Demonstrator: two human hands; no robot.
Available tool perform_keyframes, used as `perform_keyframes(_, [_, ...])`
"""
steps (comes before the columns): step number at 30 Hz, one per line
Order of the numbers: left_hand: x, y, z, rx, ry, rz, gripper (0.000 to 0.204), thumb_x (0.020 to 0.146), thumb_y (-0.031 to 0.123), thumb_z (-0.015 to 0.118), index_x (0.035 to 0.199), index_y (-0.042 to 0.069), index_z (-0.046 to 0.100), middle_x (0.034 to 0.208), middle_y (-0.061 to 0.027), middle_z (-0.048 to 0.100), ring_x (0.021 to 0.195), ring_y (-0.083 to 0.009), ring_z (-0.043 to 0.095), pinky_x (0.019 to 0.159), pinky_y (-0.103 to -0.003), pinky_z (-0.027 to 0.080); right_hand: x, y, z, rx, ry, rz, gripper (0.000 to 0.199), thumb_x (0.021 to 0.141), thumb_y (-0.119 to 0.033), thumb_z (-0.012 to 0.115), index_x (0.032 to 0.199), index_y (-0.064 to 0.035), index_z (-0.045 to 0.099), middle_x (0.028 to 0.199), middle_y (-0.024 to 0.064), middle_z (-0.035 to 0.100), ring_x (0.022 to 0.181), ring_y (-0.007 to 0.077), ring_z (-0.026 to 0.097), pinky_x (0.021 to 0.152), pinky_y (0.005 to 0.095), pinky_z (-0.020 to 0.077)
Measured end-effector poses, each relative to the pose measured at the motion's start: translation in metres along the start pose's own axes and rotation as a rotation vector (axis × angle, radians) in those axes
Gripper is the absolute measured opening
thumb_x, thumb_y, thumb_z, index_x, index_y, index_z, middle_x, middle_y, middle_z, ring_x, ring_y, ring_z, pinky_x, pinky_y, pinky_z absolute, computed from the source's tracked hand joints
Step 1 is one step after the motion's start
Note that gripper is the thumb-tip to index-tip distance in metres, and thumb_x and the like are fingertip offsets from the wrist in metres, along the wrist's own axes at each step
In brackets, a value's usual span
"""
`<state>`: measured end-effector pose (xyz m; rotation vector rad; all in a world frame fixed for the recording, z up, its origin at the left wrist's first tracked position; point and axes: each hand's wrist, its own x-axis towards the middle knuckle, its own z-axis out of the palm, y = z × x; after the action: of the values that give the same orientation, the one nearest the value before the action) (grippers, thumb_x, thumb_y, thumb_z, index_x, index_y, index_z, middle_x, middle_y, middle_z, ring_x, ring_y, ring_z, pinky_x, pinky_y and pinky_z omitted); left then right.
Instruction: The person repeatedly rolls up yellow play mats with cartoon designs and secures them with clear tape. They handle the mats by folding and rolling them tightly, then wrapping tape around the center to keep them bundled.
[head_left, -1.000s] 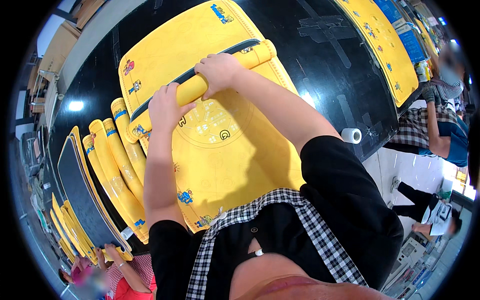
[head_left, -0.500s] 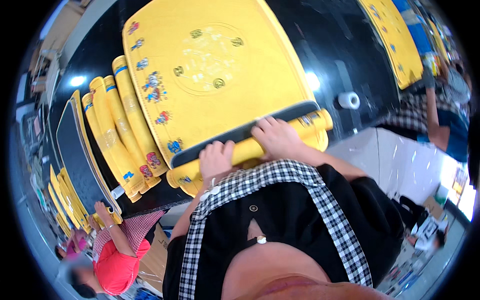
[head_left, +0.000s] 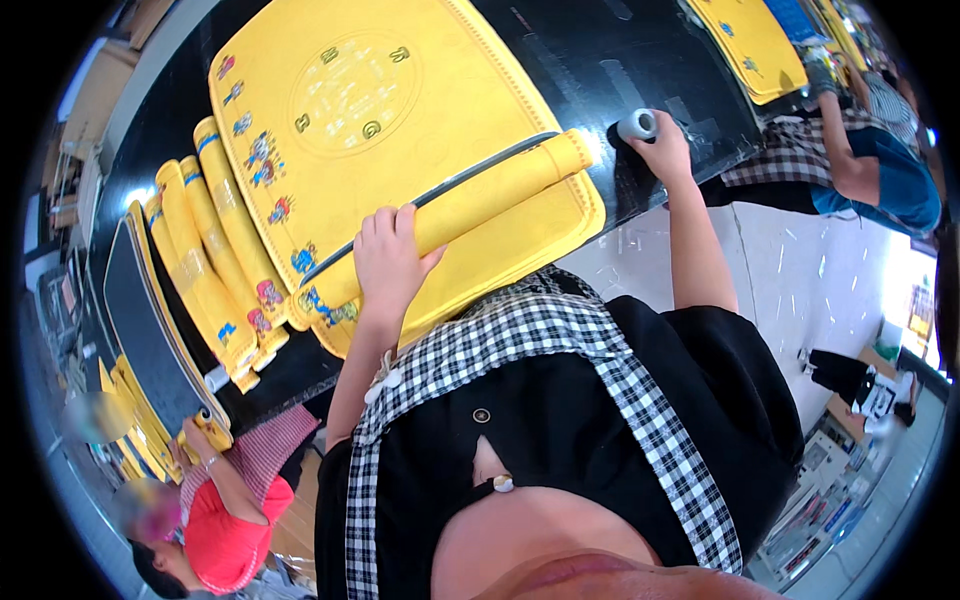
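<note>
My left hand [head_left: 388, 255] presses on a yellow mat rolled into a tube [head_left: 480, 205], its fingers bent over the top and its thumb spread along the near side. The roll lies slantwise across a stack of flat yellow mats [head_left: 450, 85] printed with small cartoon figures and a round pattern. A dark underside shows along the roll's far edge. To the right of the stack, my right hand [head_left: 665, 150] grips a roll of tape [head_left: 637, 125] from its near side, over the black table.
Several taped yellow rolls [head_left: 228, 220] lie left of the stack on the black table [head_left: 600, 60]. Farther left, a person in red [head_left: 235, 520] handles another mat [head_left: 150, 310]. A person in a blue top [head_left: 890, 170] stands at the right, by more yellow mats [head_left: 750, 50].
My right hand has left the rolled mat and taken hold of the tape roll. The mat is rolled farther away from me, and my left hand stays on it.
</note>
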<state>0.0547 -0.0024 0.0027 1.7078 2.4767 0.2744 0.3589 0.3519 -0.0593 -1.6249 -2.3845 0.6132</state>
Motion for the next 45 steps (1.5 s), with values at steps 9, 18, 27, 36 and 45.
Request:
perform_keyframes(9, [-0.001, -0.033, 0.025, -0.591, 0.309, -0.133, 0.050, 0.090, 0.031, 0.074, 0.128, 0.004, 0.056, 0.122, -0.0155, 0.061, 0.112, -0.0331, 0.061, 0.094, -0.042, 0.051, -0.019, -0.182, 0.000, 0.426, -0.067, -0.474, 0.062, 0.070, -0.027, 0.090, 0.118, -0.0041, 0.058, 0.107, 0.0167, 0.068, 0.098, 0.0319, 0.070, 0.086, 0.0403, 0.0561])
perform_keyframes(18, [0.000, -0.043, 0.021, -1.057, 0.291, -0.162, 0.035, 0.093, 0.029, 0.074, 0.119, 0.005, 0.068, 0.121, -0.0118, 0.062, 0.109, -0.0259, 0.062, 0.095, -0.037, 0.051, -0.072, -0.310, 0.067, 0.421, -0.584, -0.966, 0.056, 0.069, -0.029, 0.089, 0.115, -0.0060, 0.067, 0.104, 0.0144, 0.068, 0.098, 0.0302, 0.067, 0.085, 0.0384, 0.0556])
perform_keyframes(27, [0.000, -0.043, 0.013, -1.121, 0.287, -0.223, 0.027, 0.093, 0.020, 0.075, 0.113, 0.003, 0.071, 0.109, -0.0091, 0.062, 0.102, -0.0204, 0.064, 0.085, -0.032, 0.054, -0.027, -0.297, 0.080, 0.706, -0.883, -0.854, 0.038, 0.086, -0.013, 0.080, 0.123, -0.0111, 0.072, 0.108, 0.0069, 0.070, 0.098, 0.0185, 0.066, 0.080, 0.0299, 0.0539])
perform_keyframes(36, [0.003, -0.040, 0.005, -0.958, 0.262, -0.348, 0.031, 0.089, 0.021, 0.077, 0.112, 0.002, 0.070, 0.109, -0.0132, 0.063, 0.096, -0.0266, 0.064, 0.083, -0.036, 0.053, -0.039, -0.315, 0.071, 0.443, -0.525, -1.251, 0.028, 0.081, -0.014, 0.080, 0.109, -0.0109, 0.075, 0.093, 0.0055, 0.067, 0.089, 0.0234, 0.065, 0.079, 0.0343, 0.0548])
perform_keyframes(45, [0.007, -0.031, 0.003, -0.545, 0.499, -0.204, 0.042, 0.097, 0.014, 0.065, 0.129, -0.009, 0.053, 0.147, -0.0281, 0.041, 0.139, -0.0431, 0.045, 0.112, -0.042, 0.041, -0.045, -0.316, 0.098, 1.235, -1.402, 0.113, 0.071, 0.093, -0.032, 0.077, 0.145, 0.0002, 0.043, 0.125, 0.0163, 0.061, 0.109, 0.0199, 0.064, 0.092, 0.0324, 0.0543])
